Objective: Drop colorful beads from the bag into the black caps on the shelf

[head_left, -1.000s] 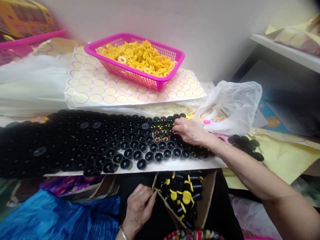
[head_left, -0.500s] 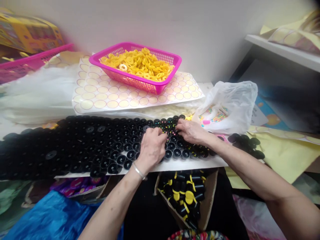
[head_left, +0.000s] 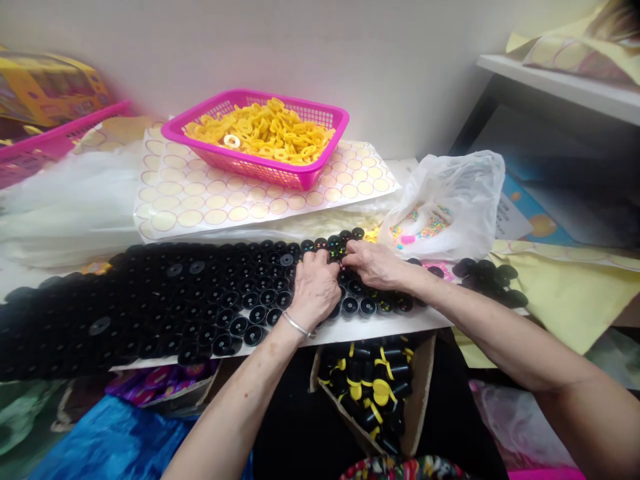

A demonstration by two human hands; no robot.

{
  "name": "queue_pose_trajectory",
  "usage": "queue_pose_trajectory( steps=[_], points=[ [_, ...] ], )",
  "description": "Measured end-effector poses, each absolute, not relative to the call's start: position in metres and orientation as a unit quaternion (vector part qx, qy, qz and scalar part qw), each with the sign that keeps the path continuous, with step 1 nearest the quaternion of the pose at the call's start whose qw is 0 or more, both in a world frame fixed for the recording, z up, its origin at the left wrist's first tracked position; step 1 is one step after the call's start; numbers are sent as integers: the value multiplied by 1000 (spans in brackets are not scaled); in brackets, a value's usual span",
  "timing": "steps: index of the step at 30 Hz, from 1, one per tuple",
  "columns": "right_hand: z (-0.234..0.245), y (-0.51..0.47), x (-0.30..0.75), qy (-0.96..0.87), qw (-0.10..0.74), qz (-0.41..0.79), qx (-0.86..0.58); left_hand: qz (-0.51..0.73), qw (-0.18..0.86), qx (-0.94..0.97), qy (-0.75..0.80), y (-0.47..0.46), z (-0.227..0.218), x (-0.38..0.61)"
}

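Note:
Rows of small round black cups stand packed together across the table. Over their right part is my left hand, knuckles up, its fingers curled down at the cups. My right hand reaches in from the right, fingers bent together, close beside the left fingertips. Tiny coloured beads show in some cups around my fingertips. What either hand pinches is too small or hidden to make out. Behind my right hand, a white plastic bag lies open with many coloured beads inside.
A pink basket of yellow ring-shaped pieces sits on sticker sheets at the back. Loose black pieces lie at the right. Below the table edge, a cardboard box holds black bottles with yellow caps.
My left hand has shifted right relative to the cups, and my right hand has come closer to it. The whole view has moved slightly.

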State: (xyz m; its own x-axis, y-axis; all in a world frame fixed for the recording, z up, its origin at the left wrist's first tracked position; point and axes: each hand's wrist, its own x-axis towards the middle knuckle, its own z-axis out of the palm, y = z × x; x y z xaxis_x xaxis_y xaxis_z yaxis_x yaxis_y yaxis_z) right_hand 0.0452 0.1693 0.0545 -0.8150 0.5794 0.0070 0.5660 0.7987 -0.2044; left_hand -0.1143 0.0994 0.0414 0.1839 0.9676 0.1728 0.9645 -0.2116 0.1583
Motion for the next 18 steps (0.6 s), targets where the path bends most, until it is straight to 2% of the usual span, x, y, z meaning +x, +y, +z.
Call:
queue_pose_trajectory(
  steps=[12,18],
  points=[
    [52,162,43,-928,8,89,-361,126,32,764,632,103,33,-109],
    [53,166,48,-913,73,144,-374,148,33,762,630,105,33,-110]
  ],
)
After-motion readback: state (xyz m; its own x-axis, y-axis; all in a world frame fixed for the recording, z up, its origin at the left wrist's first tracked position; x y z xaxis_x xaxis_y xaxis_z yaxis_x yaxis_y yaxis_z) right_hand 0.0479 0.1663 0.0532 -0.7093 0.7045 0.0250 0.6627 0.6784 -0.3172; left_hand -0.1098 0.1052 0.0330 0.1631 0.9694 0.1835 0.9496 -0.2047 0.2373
